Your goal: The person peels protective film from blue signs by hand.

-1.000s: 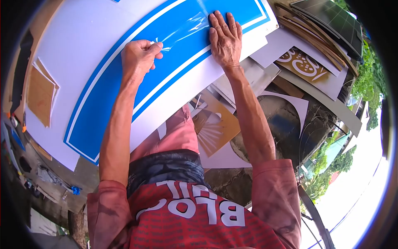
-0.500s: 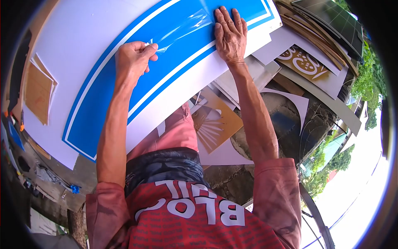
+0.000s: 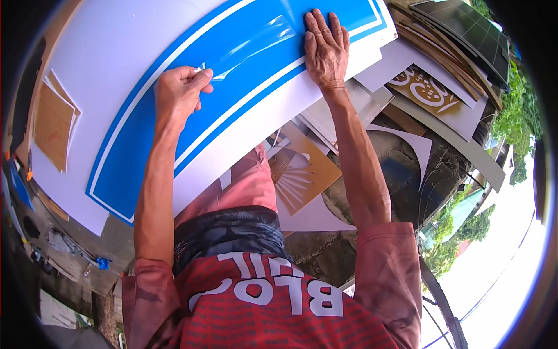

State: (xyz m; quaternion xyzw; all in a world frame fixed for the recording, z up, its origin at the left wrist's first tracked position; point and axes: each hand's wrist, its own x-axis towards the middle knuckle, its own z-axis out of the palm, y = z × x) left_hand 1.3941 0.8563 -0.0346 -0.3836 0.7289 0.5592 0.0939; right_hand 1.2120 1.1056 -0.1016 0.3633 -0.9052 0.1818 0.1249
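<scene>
A blue sign panel (image 3: 232, 96) with white border lines curves across the white work surface (image 3: 110, 64). Over the blue face stretches a strip of clear film (image 3: 256, 46), shiny and partly lifted. My left hand (image 3: 179, 96) pinches the bunched near end of this film between thumb and fingers. Flat on the panel, toward its right part, my right hand (image 3: 326, 49) rests with fingers stretched out. The film's far end reaches close to the fingers of my right hand.
Brown and white sheets (image 3: 55, 125) lie at the left. Below the panel is a brown stencil board (image 3: 305, 171). On the right are wooden strips (image 3: 442, 49), a painted stencil sheet (image 3: 424, 90) and a dark tiled panel (image 3: 465, 29). A blue crumpled bit (image 3: 103, 263) sits lower left.
My left hand has moved a little left and down, drawing the film's end along the panel. My right hand has shifted slightly right, still flat.
</scene>
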